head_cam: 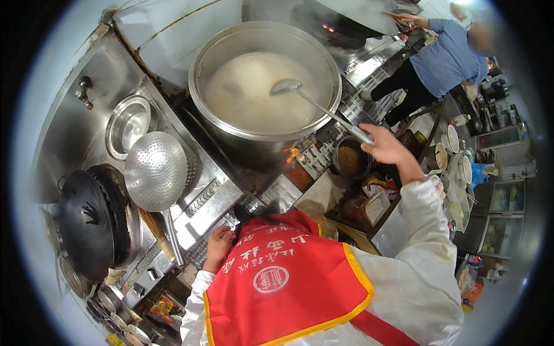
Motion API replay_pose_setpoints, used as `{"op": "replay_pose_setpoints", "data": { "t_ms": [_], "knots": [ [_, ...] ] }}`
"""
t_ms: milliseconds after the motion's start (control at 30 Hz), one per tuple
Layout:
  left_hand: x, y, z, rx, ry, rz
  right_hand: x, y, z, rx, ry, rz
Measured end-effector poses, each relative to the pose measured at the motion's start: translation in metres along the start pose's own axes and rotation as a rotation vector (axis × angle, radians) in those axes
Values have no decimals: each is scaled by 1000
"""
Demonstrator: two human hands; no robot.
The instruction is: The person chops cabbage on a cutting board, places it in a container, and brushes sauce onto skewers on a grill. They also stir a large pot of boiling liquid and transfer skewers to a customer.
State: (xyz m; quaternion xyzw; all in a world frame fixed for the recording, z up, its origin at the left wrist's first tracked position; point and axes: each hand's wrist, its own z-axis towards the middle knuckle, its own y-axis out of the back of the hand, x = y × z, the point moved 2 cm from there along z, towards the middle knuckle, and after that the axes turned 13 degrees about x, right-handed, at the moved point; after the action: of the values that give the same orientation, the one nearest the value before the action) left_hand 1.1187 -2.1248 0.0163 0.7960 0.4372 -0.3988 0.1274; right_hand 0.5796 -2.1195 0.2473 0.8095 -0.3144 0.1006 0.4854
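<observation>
My right hand (386,146) grips the handle end of a long metal ladle (320,106). The ladle's bowl is over a large steel stockpot (199,110), at the surface of cloudy, pale broth (242,108). Steam blurs the broth, and a darker lump shows faintly at its left. Low at my side, my left hand (220,245) is next to the edge of my red apron (311,294), fingers partly bent. Whether it holds anything cannot be made out.
Left of the pot are a perforated strainer (153,173), a steel basin (130,125), dark woks (84,225) and a tap (85,93). A person (446,60) works at a steaming wok (346,26), upper right. A dark pot (351,158) sits below my right hand. Bowls (452,138) line the right counter.
</observation>
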Motion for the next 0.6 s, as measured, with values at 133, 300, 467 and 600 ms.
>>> {"op": "replay_pose_setpoints", "data": {
  "t_ms": [133, 300, 467, 600],
  "knots": [
    [-5, -5, 4, 36, 5, 1, -31, -97, -5, -215, -47, 130],
    [-16, -11, 6, 20, -34, -17, -45, -213, 2, -269, -80, 332],
    [-12, -12, 8, 12, -11, 7, -48, -242, 11, -246, -128, 417],
    [-2, -9, 5, -22, 1, 29, -47, -227, 17, -314, -41, 546]
  ]
}}
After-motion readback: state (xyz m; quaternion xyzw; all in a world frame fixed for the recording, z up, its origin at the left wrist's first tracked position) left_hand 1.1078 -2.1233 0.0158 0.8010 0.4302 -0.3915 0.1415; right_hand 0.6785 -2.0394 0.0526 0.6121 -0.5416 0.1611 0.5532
